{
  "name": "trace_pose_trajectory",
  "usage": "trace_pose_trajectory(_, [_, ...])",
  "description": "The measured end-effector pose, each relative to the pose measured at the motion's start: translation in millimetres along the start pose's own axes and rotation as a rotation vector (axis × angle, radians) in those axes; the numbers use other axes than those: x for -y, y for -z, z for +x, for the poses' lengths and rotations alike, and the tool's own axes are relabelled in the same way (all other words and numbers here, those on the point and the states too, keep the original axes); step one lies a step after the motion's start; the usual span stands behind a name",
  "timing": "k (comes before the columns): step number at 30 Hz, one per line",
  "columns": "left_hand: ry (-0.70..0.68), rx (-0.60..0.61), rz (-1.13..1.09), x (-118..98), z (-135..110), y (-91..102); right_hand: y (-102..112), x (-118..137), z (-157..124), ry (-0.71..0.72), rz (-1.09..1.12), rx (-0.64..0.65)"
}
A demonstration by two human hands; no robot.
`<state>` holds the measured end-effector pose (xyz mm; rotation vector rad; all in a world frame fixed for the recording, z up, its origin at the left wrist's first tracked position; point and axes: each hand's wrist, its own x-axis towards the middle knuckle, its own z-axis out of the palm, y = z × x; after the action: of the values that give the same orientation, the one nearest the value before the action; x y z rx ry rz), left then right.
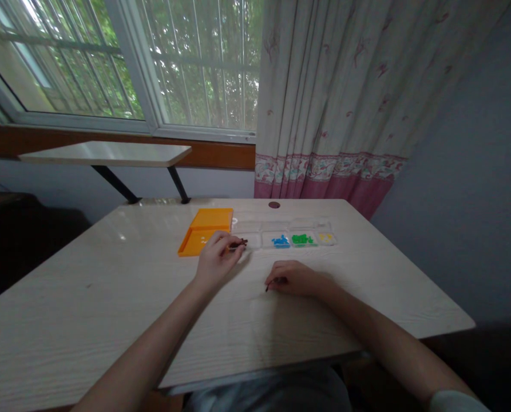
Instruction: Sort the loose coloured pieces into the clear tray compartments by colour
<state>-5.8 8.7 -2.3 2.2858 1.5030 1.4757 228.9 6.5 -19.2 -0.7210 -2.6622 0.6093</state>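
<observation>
My left hand [217, 258] is closed around several small dark brown pieces [238, 244], which stick out between thumb and fingers. It is over the front right part of an open orange box [190, 242], beside a clear plastic compartment. Lower and to the right, my right hand [296, 278] pinches one small dark brown stick-like piece [267, 288] just above the table. Beyond my hands is a row of clear compartments: one with blue pieces [281, 241], one with green pieces [302, 239] and one with a few yellow pieces [325, 237]. The exact kind of the pieces is too small to tell.
Small pale pieces [203, 240] lie in the orange box. The clear lids [276, 225] stand open behind the compartments. The pale wooden table [122, 292] has a round cable hole [274, 205] near its back edge. A raised shelf [109, 153] is at the back left; a curtain [324, 114] hangs behind.
</observation>
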Motion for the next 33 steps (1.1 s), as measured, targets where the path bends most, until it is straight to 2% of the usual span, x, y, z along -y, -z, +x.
trace_pose_trajectory(5, [0.192,0.067,0.234,16.1,6.2,-12.3,-3.9,-3.9,0.4,-0.002,0.001,-0.011])
trace_pose_trajectory(8, [0.231,0.081,0.282,22.2,7.1,-16.2,-5.1,-3.8,0.9,-0.006,-0.024,-0.045])
trace_pose_trajectory(10, [0.200,0.083,0.233,22.1,5.3,-16.4,-5.5,-3.7,1.2,-0.012,-0.050,-0.101])
trace_pose_trajectory(12, [0.115,0.137,0.125,17.8,1.6,-15.7,-6.0,-4.3,1.5,-0.022,-0.080,-0.183])
trace_pose_trajectory(16, [-0.139,0.383,-0.069,0.4,-9.4,-16.2,-7.3,-6.8,2.3,-0.036,-0.122,-0.368])
trace_pose_trajectory(18, [-0.214,0.441,-0.092,-8.3,-14.4,-18.0,-7.8,-7.5,2.9,-0.036,-0.131,-0.424])
trace_pose_trajectory(22, [-0.234,0.415,-0.096,-16.7,-19.4,-21.7,-7.7,-5.9,3.7,-0.027,-0.140,-0.433])
trace_pose_trajectory(29, [-0.210,0.401,-0.104,-15.8,-20.4,-22.9,-8.0,-2.0,2.9,-0.018,-0.156,-0.419])
trace_pose_trajectory(33, [-0.199,0.389,-0.114,-13.8,-15.8,-19.2,-7.9,-3.0,3.1,-0.064,-0.156,-0.438])
